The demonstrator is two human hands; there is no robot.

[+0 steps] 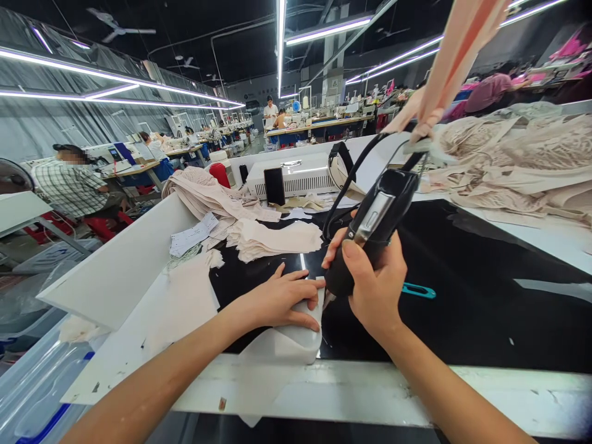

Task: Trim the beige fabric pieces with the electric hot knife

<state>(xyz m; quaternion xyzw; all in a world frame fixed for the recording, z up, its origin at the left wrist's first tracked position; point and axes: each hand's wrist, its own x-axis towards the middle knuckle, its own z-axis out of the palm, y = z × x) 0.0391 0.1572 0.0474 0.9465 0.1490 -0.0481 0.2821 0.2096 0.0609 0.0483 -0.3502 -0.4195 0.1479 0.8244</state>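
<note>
My left hand (287,299) lies on a small pale fabric piece (282,348) with fingers stretched out, pressing it to the black table top (462,320). A stiff, translucent sheet seems to lie under the fingers; the hand hides most of it. My right hand (377,277) is wrapped around a black corded hand-held cutter (370,228) with a metal lever on its side. Tilted, the cutter points its narrow tip down beside the fabric's right edge; whether they touch I cannot tell. A pink cloth strap (428,105) runs up from the cutter's top end.
Stacked pale fabric pieces (277,237) lie behind my left hand, near a printed paper (194,234). A phone (274,186) leans on a white vented box (300,179). A teal tool (419,290) lies right of my hand; lace fabric (518,154) is heaped far right.
</note>
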